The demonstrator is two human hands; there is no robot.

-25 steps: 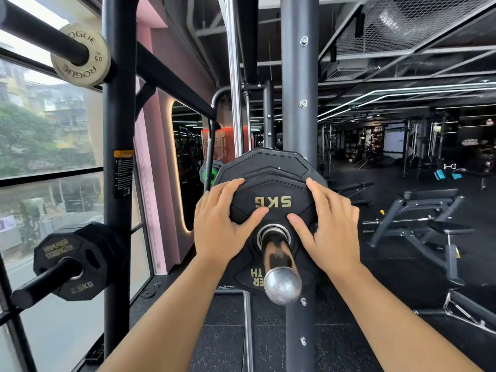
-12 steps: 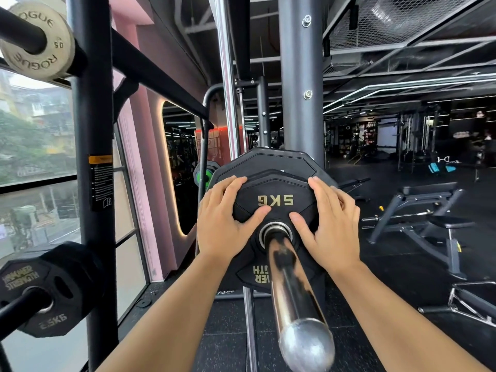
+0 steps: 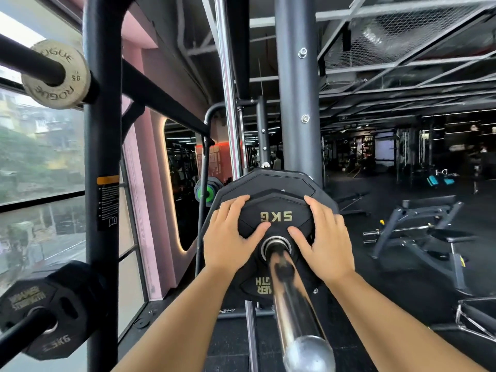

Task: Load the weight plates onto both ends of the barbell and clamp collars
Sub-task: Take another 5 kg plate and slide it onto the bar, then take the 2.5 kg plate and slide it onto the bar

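One black 5KG plate (gold lettering) sits on the chrome barbell.

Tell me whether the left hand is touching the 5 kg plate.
Touching. Head view shows the left hand lying flat on the 5 kg plate, thumb near the barbell.

The left forearm and the right forearm are slender and bare along all their visible length. The left hand and the right hand are likewise bare, with slim fingers.
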